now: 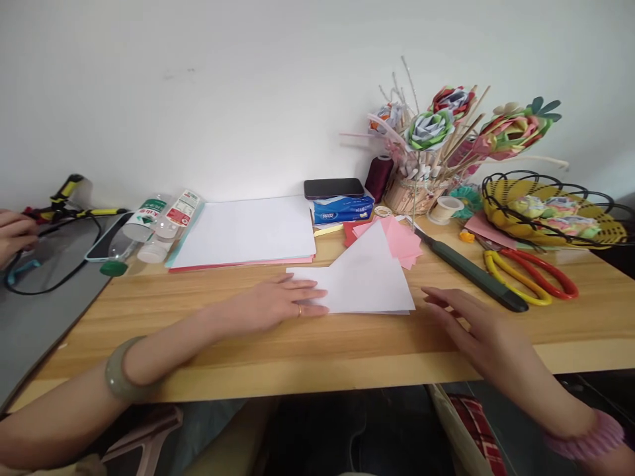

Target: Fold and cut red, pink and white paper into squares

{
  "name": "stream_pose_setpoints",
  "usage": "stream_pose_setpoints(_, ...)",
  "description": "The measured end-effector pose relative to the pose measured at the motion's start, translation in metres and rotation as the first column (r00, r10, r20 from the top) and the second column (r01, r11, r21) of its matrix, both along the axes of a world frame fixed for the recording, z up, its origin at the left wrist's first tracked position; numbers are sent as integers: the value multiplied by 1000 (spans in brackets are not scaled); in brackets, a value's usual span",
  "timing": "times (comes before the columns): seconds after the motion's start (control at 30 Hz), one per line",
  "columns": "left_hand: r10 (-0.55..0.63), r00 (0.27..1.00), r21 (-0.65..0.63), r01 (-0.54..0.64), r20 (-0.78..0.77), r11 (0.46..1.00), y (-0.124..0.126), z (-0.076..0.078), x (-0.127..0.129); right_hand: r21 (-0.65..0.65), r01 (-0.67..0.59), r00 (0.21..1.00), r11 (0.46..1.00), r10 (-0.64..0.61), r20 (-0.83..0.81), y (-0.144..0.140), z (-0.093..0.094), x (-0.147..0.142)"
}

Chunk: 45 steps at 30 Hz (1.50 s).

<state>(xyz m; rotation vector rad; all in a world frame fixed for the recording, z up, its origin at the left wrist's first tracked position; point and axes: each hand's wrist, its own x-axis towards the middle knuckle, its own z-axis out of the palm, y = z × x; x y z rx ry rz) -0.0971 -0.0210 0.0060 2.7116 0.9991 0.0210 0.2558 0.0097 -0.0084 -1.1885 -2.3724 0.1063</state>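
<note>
— Where does the folding stand?

— I see the white sheet [364, 281] lying on the table [317, 344], folded into a triangle-like flap, with one lower strip sticking out to the left. So a first fold looks made; no finished shape yet, and I judge most of the folding is left.

— And the hands?

— My left hand [278, 301] lies flat on the sheet's left edge, fingers [310, 295] stretched out and together, pressing, not pinching. My right hand [476, 324] is just right of the sheet, fingers spread and loose, holding nothing; whether the fingertips touch the table I can't quite tell.

— Anything close?

— Behind the sheet, pink paper squares [399, 238]. Right of the sheet, a green-handled knife [469, 270] and scissors [530, 274].
</note>
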Motion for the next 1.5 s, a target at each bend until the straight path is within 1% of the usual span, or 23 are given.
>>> stream_pose_setpoints(0.13,-38,996,78,32,77,996,8,6,10,-118,6,1000,993,-7,-16,14,4,-27)
stream_pose_setpoints(0.23,-51,994,78,44,99,996,17,9,20,-158,13,1000,987,-15,-15,20,4,-41)
stream_pose_setpoints(0.4,-81,996,130,75,44,989,28,1,33,-158,60,998,986,-60,7,26,-4,-40)
stream_pose_setpoints(0.43,-93,995,127,88,28,988,29,-1,34,-151,66,998,986,-64,14,27,-7,-38)
stream_pose_setpoints(0.5,-103,995,77,103,-1,992,31,-4,34,-145,63,998,988,-60,25,28,-10,-35)
stream_pose_setpoints(0.53,-92,996,43,92,-8,995,31,-6,33,-145,53,998,988,-50,28,29,-12,-34)
stream_pose_setpoints(0.6,-29,1000,8,29,11,1000,31,-8,31,-142,27,999,990,-24,26,28,-12,-34)
stream_pose_setpoints(0.63,22,999,13,-23,40,1000,31,-9,29,-135,14,1000,991,-11,21,27,-11,-35)
stream_pose_setpoints(0.7,159,977,45,-167,143,985,28,-10,26,-121,-12,1000,993,13,12,25,-9,-36)
stream_pose_setpoints(0.77,295,915,50,-319,274,946,22,-11,22,-115,-25,1000,993,27,11,23,-7,-37)
stream_pose_setpoints(0.8,356,869,35,-391,343,920,18,-11,19,-119,-26,1000,993,28,13,23,-7,-38)
stream_pose_setpoints(0.87,490,738,-49,-531,464,846,10,-12,14,-132,-17,1000,991,20,20,23,-7,-37)
stream_pose_setpoints(0.93,634,567,-222,-628,526,746,3,-13,9,-145,-3,999,989,8,31,24,-8,-36)
stream_pose_setpoints(1.0,749,393,-403,-661,533,633,-3,-15,5,-158,11,999,987,-4,47,26,-9,-35)
stream_pose_setpoints(1.03,785,318,-468,-662,531,585,-5,-16,3,-164,17,998,986,-9,55,27,-9,-34)
stream_pose_setpoints(1.07,806,252,-512,-662,536,547,-7,-16,3,-169,23,998,985,-13,63,27,-9,-34)
stream_pose_setpoints(1.13,821,156,-568,-651,549,504,-11,-16,4,-181,31,997,983,-17,78,27,-8,-34)
stream_pose_setpoints(1.17,831,142,-600,-628,538,496,-12,-15,6,-186,34,996,982,-18,85,27,-7,-34)
stream_pose_setpoints(1.2,845,150,-638,-592,513,492,-14,-14,8,-192,37,996,981,-19,93,27,-6,-35)
stream_pose_setpoints(1.27,874,186,-726,-494,449,478,-17,-11,15,-199,47,994,979,-26,107,28,-4,-36)
stream_pose_setpoints(1.33,898,199,-788,-431,392,439,-19,-9,20,-205,61,992,977,-37,120,27,-2,-37)
stream_pose_setpoints(1.4,914,187,-800,-442,359,405,-20,-9,22,-213,70,991,975,-43,129,27,0,-38)
stream_pose_setpoints(1.5,924,204,-756,-532,323,382,-21,-10,21,-224,78,990,971,-49,133,26,2,-39)
